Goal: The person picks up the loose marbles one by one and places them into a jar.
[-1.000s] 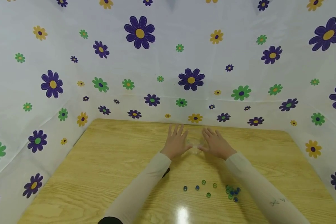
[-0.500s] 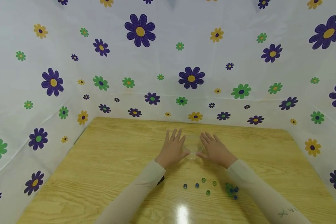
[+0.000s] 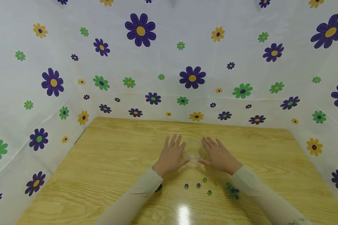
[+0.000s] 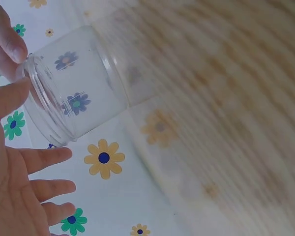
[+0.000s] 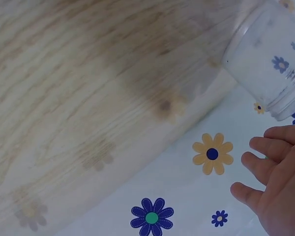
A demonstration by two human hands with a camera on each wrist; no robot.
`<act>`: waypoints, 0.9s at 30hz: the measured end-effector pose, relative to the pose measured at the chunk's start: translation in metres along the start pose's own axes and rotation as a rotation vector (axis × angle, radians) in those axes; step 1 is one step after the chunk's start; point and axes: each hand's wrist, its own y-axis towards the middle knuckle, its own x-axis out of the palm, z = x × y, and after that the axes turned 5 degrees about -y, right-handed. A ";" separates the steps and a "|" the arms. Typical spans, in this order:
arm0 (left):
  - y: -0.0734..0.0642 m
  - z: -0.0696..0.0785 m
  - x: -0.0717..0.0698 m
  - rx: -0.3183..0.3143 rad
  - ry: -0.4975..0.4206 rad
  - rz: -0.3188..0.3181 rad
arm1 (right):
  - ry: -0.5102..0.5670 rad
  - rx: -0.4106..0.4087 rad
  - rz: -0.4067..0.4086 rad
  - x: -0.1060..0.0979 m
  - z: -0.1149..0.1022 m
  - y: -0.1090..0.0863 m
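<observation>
A clear jar with a threaded neck stands upright on the wooden table, its mouth facing up. In the left wrist view the jar is see-through, with flowers showing through its wall. My left hand is at its left side, fingers spread and mostly straight, thumb and forefinger right at the rim. On the right side, my right hand has its fingers extended along the jar, thumb near the front. In the right wrist view the jar is cut off by the frame edge, beside the fingertips.
Loose green and blue glass marbles lie on the table nearer to me. A tight cluster of marbles sits beside my right sleeve. White flower-printed cloth surrounds the table at the back and both sides.
Both hands have come down and toward me together with the jar, which shows more fully between them now. The marbles lie as before.
</observation>
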 end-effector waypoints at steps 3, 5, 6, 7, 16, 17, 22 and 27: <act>0.002 0.000 0.000 -0.001 -0.003 -0.008 | -0.013 0.001 -0.011 -0.002 0.003 0.001; 0.005 0.000 0.001 0.000 -0.024 -0.025 | -0.020 -0.009 -0.016 -0.004 0.005 0.002; 0.007 0.000 0.002 0.002 -0.037 -0.039 | -0.016 -0.014 -0.021 -0.004 0.006 0.003; 0.009 0.000 0.003 0.005 -0.049 -0.053 | -0.013 -0.020 -0.029 -0.004 0.006 0.003; 0.012 -0.004 0.014 0.007 -0.090 -0.113 | 0.015 -0.032 -0.067 0.008 0.008 0.005; 0.011 -0.003 0.013 0.005 -0.094 -0.115 | 0.017 -0.031 -0.066 0.008 0.008 0.005; 0.005 -0.002 0.009 0.007 -0.098 -0.118 | 0.026 -0.034 -0.066 0.008 0.004 0.002; 0.001 -0.002 0.006 0.013 -0.070 -0.105 | 0.029 -0.043 -0.061 0.004 -0.001 0.000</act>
